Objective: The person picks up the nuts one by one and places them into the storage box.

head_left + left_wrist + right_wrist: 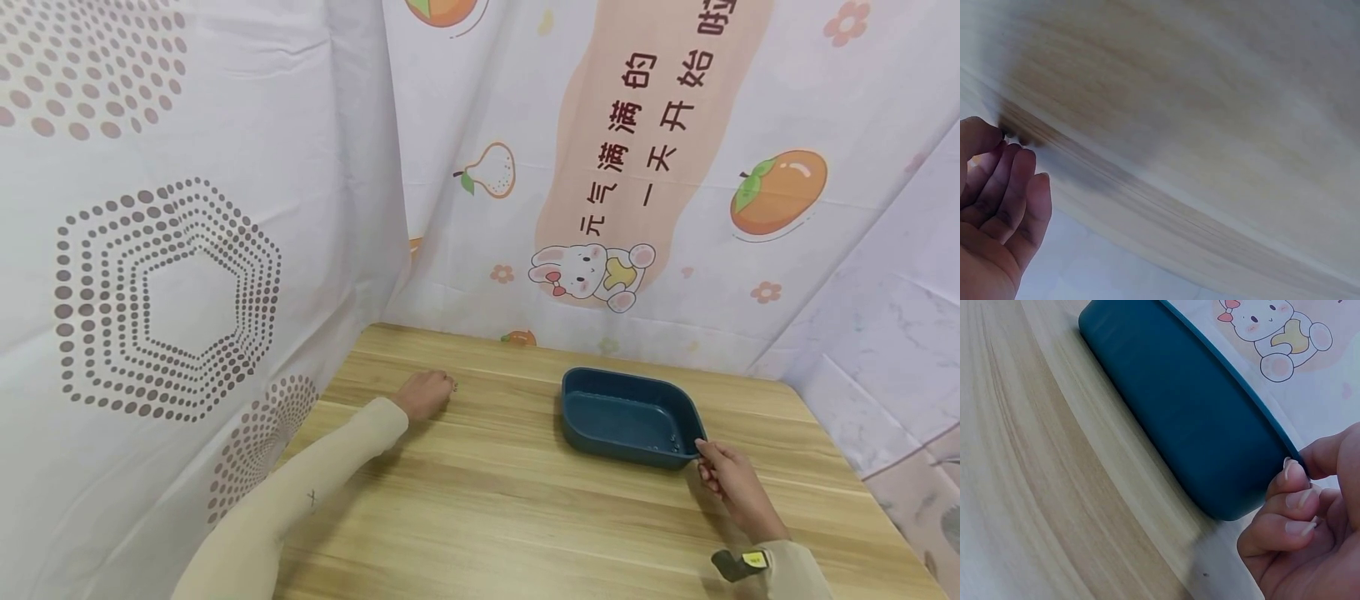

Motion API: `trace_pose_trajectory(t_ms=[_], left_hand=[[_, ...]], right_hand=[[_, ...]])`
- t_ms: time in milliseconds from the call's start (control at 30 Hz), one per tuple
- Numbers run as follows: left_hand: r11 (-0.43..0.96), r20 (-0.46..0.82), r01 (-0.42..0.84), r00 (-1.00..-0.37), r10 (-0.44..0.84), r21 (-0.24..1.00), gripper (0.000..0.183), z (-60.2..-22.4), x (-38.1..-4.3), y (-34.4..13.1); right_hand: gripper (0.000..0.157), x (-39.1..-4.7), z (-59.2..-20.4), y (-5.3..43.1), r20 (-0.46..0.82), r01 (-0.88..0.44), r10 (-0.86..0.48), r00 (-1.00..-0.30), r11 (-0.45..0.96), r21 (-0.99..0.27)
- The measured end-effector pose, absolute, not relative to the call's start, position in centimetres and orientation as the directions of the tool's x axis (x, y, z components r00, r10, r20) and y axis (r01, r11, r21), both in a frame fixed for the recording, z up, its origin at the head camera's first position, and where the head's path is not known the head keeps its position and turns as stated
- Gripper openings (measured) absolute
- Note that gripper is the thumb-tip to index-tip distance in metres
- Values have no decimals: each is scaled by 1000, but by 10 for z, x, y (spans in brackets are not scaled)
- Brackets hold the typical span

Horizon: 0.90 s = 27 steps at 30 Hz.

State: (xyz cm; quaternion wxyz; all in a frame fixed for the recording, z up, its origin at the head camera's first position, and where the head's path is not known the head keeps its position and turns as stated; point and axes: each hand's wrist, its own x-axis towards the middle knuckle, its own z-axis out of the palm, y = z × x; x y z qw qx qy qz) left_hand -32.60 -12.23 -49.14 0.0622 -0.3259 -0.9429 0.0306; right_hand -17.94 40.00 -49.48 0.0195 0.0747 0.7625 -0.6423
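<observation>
A dark teal rectangular tray (630, 377) with rounded corners stands on the wooden table. Several small shiny metal pieces (675, 446) lie inside at its right end. My right hand (738, 487) pinches the tray's near right corner, thumb over the rim and curled fingers outside the wall; the right wrist view shows this grip at the tray wall (1197, 419). Off to the left, my left hand (426, 394) is low over the table. Its thumb and fingertips pinch a tiny dark piece (1004, 133), too small and dim to identify.
The wooden table (480, 517) ends at a hanging cloth (450, 275) printed with fruit and a rabbit. A white curtain with dotted patterns (195, 308) closes the left side, near my left arm. Another pale cloth (885, 333) hangs along the right.
</observation>
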Motion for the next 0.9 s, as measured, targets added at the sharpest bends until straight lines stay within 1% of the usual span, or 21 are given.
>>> trace_pose_trajectory(t_ms=[233,433,500,733,900], left_hand=[[781,119,624,-773,624,-42,20,-491,-326,-123],[777,125,628,-775,619,42,9,-489,-327,-122],[775,125,630,-773,622,44,10,-488,-328,-121],[762,165,647,-750,640,-16,11,-487,-329,-119],[750,198,662,-736,648,6,11,-486,-330,-117]], right_hand=[[41,-180,-494,400,-130,143,85,-988,169,-975],[41,-180,-494,400,-133,147,89,-987,171,-974],[41,-180,-494,400,-136,150,88,-987,174,-973],[43,-180,-494,400,-136,149,87,-987,179,-973],[42,-179,-494,400,-129,143,89,-988,182,-973]])
